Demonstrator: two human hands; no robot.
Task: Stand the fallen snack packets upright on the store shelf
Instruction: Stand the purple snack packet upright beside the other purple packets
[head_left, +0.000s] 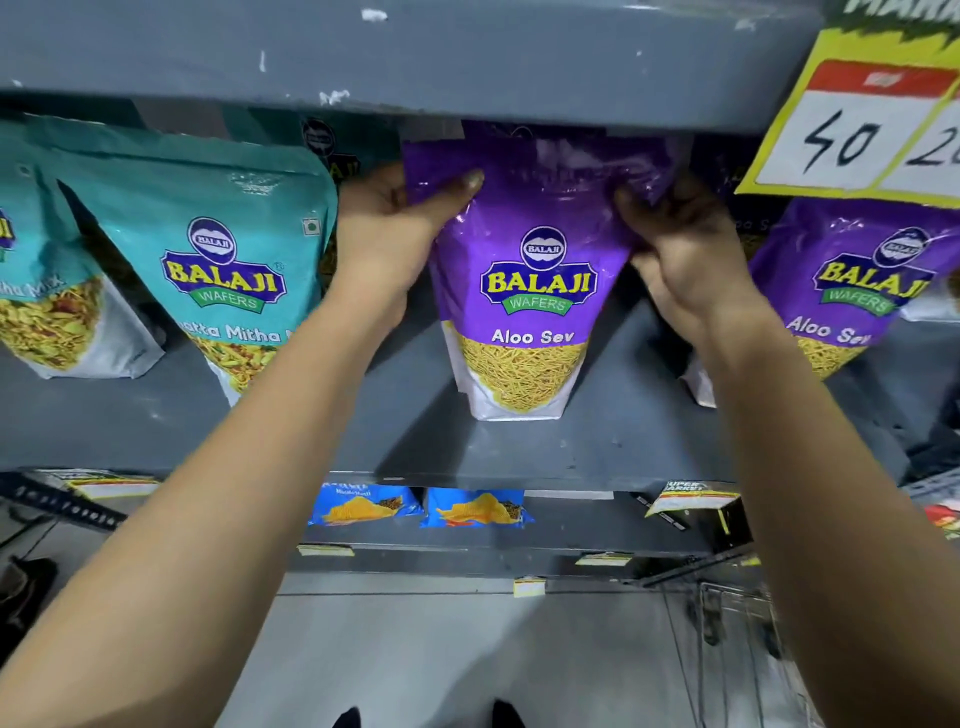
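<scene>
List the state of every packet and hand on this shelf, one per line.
Middle Aloo Sev packet: upright, base on shelf, held at both top corners.
Left hand: gripping its top left corner.
Right hand: gripping its top right corner.
Right Aloo Sev packet: standing, tilted.
Teal Khatta Mitha packet: standing, leaning.
Blue packets: lying on the lower shelf.

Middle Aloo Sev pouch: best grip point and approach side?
Grip the middle Aloo Sev pouch by its flat top corners, coming from the front, as the left hand and right hand do now. The top is flat and pinchable, the belly bulges, and its base rests on the shelf.
</scene>
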